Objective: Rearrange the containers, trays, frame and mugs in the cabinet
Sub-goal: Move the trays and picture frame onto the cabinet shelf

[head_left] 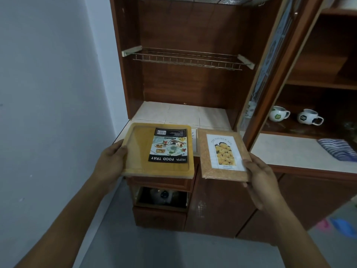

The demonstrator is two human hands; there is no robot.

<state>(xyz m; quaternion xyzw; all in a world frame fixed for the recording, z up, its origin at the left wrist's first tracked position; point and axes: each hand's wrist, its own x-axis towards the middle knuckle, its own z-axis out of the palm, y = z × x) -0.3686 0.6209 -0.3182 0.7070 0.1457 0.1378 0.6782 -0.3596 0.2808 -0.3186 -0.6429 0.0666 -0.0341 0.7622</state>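
Brown wooden cabinet (193, 84): white ceramic mugs (278, 114) shelved at 3 o'clock; left hand (110, 163) clamps a yellow plastic tray (139, 151), right hand (260, 180) a tan speckled frame (206, 161) (both unplaced).

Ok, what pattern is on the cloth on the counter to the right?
The cloth has blue and white stripes, best seen in the head view.

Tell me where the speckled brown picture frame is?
Head view, right of centre: the brown speckled picture frame is held by the right hand, beside the yellow food tray in the left hand.
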